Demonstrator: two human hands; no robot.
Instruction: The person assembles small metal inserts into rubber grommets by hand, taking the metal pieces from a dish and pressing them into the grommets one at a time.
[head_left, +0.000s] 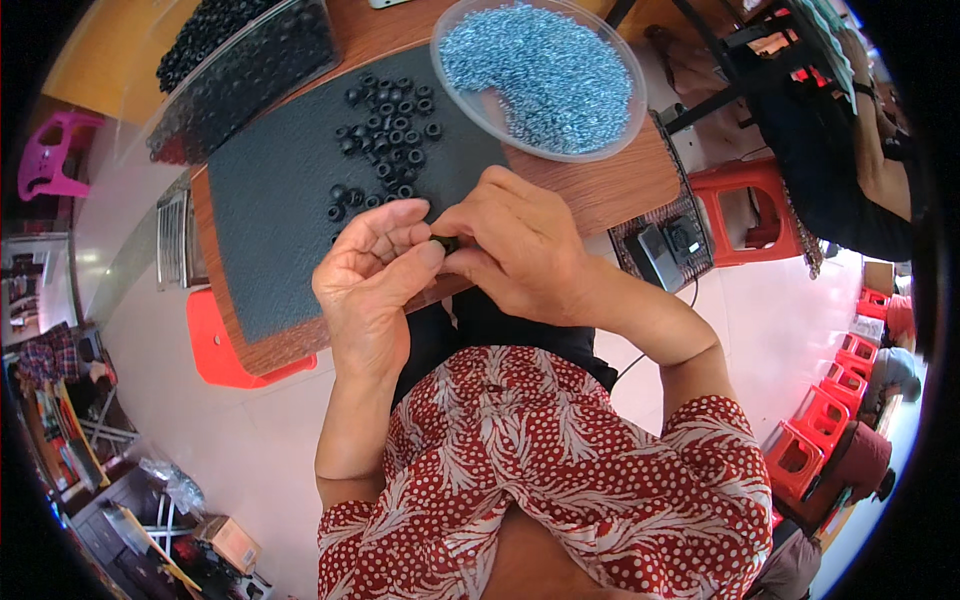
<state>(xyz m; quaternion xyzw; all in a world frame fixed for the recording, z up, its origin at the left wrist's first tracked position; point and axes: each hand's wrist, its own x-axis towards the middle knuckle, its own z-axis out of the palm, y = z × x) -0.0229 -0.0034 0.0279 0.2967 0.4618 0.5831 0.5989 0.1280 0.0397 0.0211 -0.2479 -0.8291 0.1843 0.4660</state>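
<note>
My left hand (372, 268), palm turned up with fingers curled, meets my right hand (525, 243) above the near edge of the table. Between the thumb and fingertips of both hands sits a small dark piece (447, 243), mostly hidden by the fingers. Just beyond my hands, several black ring-shaped beads (398, 137) lie loose on a dark grey mat (275, 220). At the far right of the table stands a round clear tub (640, 95) with shiny light blue small pieces (550, 75) in it.
A clear plastic box (250, 95) full of black beads stands at the far left of the wooden table (620, 190). Red stools (745, 215) are close by on the right, and another red stool (225, 345) is under the left side. A person in dark clothes (820, 130) sits at the right.
</note>
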